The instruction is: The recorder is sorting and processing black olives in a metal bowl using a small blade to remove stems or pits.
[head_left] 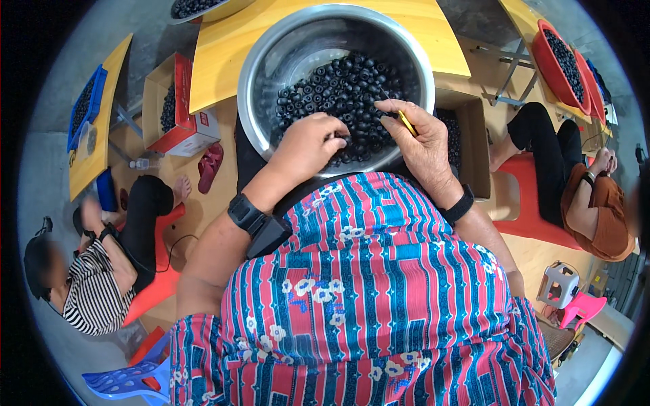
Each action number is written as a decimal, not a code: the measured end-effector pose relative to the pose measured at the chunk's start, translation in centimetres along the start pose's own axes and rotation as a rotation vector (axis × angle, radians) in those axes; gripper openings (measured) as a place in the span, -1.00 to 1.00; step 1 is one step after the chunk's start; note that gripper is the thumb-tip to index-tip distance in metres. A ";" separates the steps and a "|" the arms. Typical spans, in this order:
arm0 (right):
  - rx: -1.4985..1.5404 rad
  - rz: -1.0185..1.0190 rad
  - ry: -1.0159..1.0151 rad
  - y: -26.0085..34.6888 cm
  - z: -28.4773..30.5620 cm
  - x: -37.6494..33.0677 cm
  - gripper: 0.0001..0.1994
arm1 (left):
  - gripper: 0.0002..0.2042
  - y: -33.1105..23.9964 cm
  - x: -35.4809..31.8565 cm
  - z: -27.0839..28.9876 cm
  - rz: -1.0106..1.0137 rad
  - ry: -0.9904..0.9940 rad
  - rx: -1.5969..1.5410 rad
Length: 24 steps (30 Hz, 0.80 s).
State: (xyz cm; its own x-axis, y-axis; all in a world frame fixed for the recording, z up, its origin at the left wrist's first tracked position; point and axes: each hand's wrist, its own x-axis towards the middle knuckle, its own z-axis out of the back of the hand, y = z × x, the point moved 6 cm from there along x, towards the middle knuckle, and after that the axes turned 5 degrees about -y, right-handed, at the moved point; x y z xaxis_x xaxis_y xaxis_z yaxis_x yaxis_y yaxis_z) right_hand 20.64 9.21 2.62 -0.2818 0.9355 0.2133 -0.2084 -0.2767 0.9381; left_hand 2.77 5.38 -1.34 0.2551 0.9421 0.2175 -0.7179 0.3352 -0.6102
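Note:
A large steel bowl (271, 61) rests against my lap, holding a heap of small dark round fruits (342, 91). My left hand (308, 143) lies curled on the near side of the heap, fingertips among the fruits. My right hand (418, 139) pinches a thin yellow-handled tool (405, 122) whose tip points into the pile. Both wrists wear black bands.
A yellow table (223, 40) stands under the bowl. A red-and-brown cardboard box (179, 108) of dark fruits sits to the left, another open box (467, 135) to the right. A person sits at lower left, another at right on a red stool. Red trays (558, 64) of fruits lie upper right.

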 end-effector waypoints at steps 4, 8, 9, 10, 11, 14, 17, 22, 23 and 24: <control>0.011 0.039 0.066 0.0 -0.4 0.0 -0.73 | -0.85 -0.2 -0.4 1.6 0.282 -0.126 -0.590; 0.046 0.038 0.206 -0.3 -1.5 -0.4 -0.71 | -0.80 -0.8 -1.3 -0.1 0.489 0.019 -0.995; 0.041 0.075 0.237 -0.6 -1.7 -0.5 -0.70 | -0.78 -0.8 -1.5 -0.6 0.526 0.057 -1.103; 0.040 0.090 0.265 -0.8 -1.9 -0.5 -0.69 | -0.78 -0.6 -1.6 -0.7 0.527 0.055 -1.104; 0.039 0.090 0.267 -0.7 -1.9 -0.5 -0.69 | -0.75 -0.6 -1.6 -0.9 0.525 0.054 -1.167; 0.044 0.083 0.279 -0.5 -1.9 -0.5 -0.69 | -0.72 -0.7 -1.7 -1.3 0.532 0.079 -1.299; 0.056 0.084 0.297 -0.3 -2.0 -0.5 -0.69 | -0.70 -0.9 -1.8 -1.9 0.557 0.103 -1.410; -0.047 0.193 0.244 0.7 -1.7 -0.6 -0.70 | -0.72 -1.4 -1.9 -2.3 0.592 0.133 -1.473; -0.047 0.194 0.244 0.9 -1.8 -0.6 -0.70 | -0.73 -1.5 -1.8 -2.3 0.569 0.151 -1.466; -0.059 0.208 0.232 1.0 -1.8 -0.6 -0.71 | -0.74 -1.6 -1.8 -2.3 0.546 0.169 -1.458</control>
State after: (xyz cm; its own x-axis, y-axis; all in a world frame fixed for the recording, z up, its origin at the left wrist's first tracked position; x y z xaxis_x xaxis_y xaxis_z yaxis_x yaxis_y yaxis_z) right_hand 18.94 7.99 3.00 -0.5290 0.7841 0.3246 -0.1758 -0.4754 0.8620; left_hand 4.93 3.15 -2.54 0.3219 0.9008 -0.2915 0.4528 -0.4169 -0.7882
